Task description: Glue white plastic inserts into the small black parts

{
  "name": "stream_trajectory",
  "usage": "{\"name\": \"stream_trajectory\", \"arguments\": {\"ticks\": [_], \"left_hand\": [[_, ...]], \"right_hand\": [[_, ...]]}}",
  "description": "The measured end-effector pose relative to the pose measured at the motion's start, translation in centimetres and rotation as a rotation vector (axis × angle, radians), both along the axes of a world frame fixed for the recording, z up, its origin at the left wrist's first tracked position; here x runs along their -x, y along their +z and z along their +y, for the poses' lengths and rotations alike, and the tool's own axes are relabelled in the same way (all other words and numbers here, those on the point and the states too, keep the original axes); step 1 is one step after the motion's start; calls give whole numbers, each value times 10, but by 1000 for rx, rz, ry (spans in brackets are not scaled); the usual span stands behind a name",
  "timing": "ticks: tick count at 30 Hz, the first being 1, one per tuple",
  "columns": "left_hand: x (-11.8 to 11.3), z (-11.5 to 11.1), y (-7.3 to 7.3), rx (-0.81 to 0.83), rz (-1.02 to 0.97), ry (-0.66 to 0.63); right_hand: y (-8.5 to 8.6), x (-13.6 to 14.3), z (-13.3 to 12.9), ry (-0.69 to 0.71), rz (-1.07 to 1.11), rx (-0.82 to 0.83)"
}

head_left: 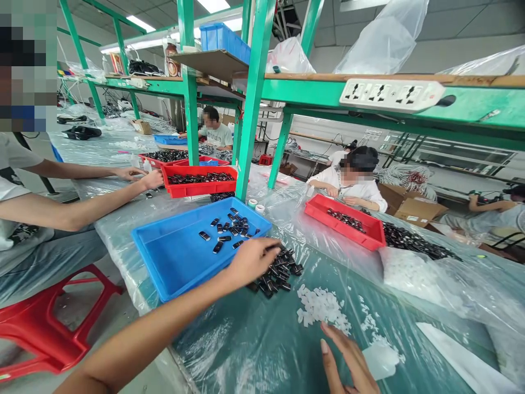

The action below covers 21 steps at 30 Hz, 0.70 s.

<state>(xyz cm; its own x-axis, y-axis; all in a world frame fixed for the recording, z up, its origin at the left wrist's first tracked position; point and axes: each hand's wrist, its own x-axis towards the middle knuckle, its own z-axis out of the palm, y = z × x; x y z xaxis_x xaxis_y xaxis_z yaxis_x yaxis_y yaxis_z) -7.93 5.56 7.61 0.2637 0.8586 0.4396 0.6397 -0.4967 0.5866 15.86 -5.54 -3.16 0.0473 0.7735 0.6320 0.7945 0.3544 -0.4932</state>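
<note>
My left hand (255,259) is over the near right edge of a blue tray, its curled fingers at a pile of small black pieces (282,273); whatever its fingertips hold is hidden. Several black pieces lie in the right half of the blue tray (176,257). At the bottom, my right hand (346,361) has its fingers apart and holds nothing, with the fingertips at the near edge of a heap of small white pieces (322,306). A translucent white piece (381,358) lies just right of that hand.
Red bins (197,189) of black parts stand behind the blue tray, and another red bin (348,221) is at the right. Green shelf posts (256,104) rise from the table. A person's arms (98,202) reach in at left. A clear bag (426,279) lies right.
</note>
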Motion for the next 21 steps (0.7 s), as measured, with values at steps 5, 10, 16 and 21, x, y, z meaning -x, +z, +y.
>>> {"name": "stream_trajectory", "arguments": {"ticks": [5, 10, 16, 21], "left_hand": [[52, 22, 7, -80, 383, 408], [54, 7, -8, -87, 527, 309], [19, -7, -38, 41, 529, 19], [2, 3, -56, 19, 504, -207]], "right_hand": [[-5, -8, 5, 198, -116, -65], [-7, -13, 8, 284, -190, -180], [4, -14, 6, 352, -201, -256], [21, -12, -2, 374, -104, -184]]}}
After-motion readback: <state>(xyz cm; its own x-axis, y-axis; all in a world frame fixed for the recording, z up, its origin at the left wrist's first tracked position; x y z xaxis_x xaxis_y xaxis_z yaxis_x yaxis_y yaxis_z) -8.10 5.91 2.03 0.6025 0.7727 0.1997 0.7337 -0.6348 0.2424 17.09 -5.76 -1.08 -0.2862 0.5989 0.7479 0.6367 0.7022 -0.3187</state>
